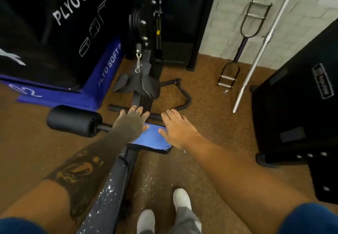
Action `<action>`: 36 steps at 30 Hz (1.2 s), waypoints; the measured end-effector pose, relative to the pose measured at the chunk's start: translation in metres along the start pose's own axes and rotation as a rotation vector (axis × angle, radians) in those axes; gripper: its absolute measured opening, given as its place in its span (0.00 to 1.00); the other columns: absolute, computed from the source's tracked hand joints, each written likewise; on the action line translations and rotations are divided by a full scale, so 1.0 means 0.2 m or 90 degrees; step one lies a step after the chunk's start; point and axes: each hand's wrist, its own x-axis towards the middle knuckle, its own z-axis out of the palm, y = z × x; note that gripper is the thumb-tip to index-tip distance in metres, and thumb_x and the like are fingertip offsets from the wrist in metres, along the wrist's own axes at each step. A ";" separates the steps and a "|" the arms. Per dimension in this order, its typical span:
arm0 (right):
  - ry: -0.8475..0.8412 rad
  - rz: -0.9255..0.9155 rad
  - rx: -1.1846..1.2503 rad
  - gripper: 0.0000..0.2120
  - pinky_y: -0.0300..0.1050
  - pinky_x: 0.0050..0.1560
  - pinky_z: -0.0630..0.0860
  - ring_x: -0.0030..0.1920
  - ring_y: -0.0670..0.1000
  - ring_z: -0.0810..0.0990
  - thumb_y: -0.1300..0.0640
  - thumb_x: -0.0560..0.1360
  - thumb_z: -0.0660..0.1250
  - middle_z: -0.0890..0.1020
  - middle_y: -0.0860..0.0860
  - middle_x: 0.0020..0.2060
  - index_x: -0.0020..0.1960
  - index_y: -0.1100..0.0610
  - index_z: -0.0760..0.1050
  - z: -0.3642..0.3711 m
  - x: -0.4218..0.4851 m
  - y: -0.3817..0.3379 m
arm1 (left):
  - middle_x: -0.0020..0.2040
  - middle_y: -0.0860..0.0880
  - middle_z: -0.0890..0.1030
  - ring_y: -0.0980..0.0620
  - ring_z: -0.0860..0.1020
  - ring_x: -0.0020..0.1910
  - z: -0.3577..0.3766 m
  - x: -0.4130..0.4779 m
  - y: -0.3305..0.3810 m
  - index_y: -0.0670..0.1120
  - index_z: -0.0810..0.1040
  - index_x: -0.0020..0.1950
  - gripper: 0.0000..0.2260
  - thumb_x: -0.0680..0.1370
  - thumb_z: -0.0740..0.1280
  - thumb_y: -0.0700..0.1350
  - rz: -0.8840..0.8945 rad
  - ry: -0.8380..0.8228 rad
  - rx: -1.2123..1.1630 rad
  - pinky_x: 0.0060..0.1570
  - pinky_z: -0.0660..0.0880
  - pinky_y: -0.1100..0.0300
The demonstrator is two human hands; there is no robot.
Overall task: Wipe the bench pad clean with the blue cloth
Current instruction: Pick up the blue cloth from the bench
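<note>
On brown gym floor [210, 124], both hands flat, fingers spread, pressing blue cloth [153, 136], bench pad [106, 193].

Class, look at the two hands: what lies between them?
In the head view, the blue cloth lies between the left hand and right hand, spread flat.

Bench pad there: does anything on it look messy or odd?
Yes. The long bench pad is speckled with shiny droplets or specks, not yet wiped. The blue cloth lies spread on the far pad, both hands flat on it.
</note>
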 end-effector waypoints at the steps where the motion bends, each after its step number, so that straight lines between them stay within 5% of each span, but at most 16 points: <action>1: -0.023 -0.003 -0.007 0.30 0.59 0.75 0.57 0.79 0.58 0.50 0.45 0.83 0.54 0.57 0.58 0.78 0.79 0.60 0.53 0.04 0.02 0.00 | 0.82 0.44 0.54 0.42 0.52 0.80 0.04 0.02 0.01 0.49 0.50 0.81 0.28 0.84 0.53 0.58 -0.001 -0.030 0.006 0.74 0.61 0.39; 6: -0.086 -0.020 -0.014 0.28 0.59 0.73 0.61 0.77 0.59 0.55 0.46 0.83 0.55 0.60 0.58 0.76 0.77 0.59 0.56 0.19 0.13 0.05 | 0.82 0.45 0.54 0.42 0.52 0.80 0.18 0.10 0.04 0.50 0.49 0.81 0.29 0.84 0.54 0.59 -0.020 -0.108 -0.039 0.74 0.60 0.38; 11: -0.132 -0.035 -0.011 0.26 0.58 0.65 0.68 0.69 0.60 0.65 0.47 0.83 0.55 0.68 0.57 0.69 0.76 0.58 0.57 0.23 0.19 0.06 | 0.76 0.45 0.64 0.42 0.60 0.76 0.22 0.12 0.02 0.48 0.55 0.80 0.29 0.83 0.56 0.60 -0.027 -0.119 -0.076 0.70 0.66 0.40; 17: -0.108 -0.056 -0.017 0.18 0.58 0.63 0.68 0.65 0.60 0.68 0.48 0.81 0.62 0.72 0.57 0.62 0.65 0.58 0.68 0.20 0.24 0.05 | 0.72 0.44 0.67 0.43 0.65 0.71 0.17 0.09 0.02 0.46 0.61 0.76 0.30 0.80 0.59 0.63 -0.060 -0.091 -0.053 0.67 0.68 0.45; 23: -0.130 -0.056 0.042 0.16 0.57 0.60 0.71 0.64 0.60 0.69 0.51 0.80 0.65 0.71 0.58 0.61 0.62 0.59 0.71 0.16 0.28 0.00 | 0.71 0.43 0.68 0.43 0.65 0.70 0.15 -0.03 0.00 0.45 0.66 0.71 0.21 0.83 0.57 0.57 -0.126 -0.082 -0.074 0.68 0.66 0.44; 31: -0.145 -0.143 0.046 0.11 0.57 0.41 0.76 0.42 0.60 0.76 0.52 0.79 0.67 0.75 0.56 0.41 0.46 0.56 0.67 0.09 0.35 -0.27 | 0.65 0.44 0.79 0.44 0.76 0.64 0.33 -0.36 -0.02 0.45 0.69 0.70 0.16 0.84 0.61 0.49 -0.329 -0.053 -0.345 0.62 0.69 0.51; 36: -0.171 -0.254 0.039 0.07 0.61 0.43 0.78 0.41 0.60 0.77 0.55 0.79 0.66 0.77 0.58 0.44 0.51 0.54 0.68 0.10 0.38 -0.53 | 0.72 0.40 0.74 0.40 0.72 0.70 0.57 -0.55 0.01 0.43 0.64 0.77 0.24 0.84 0.61 0.50 -0.526 -0.034 -0.631 0.66 0.69 0.48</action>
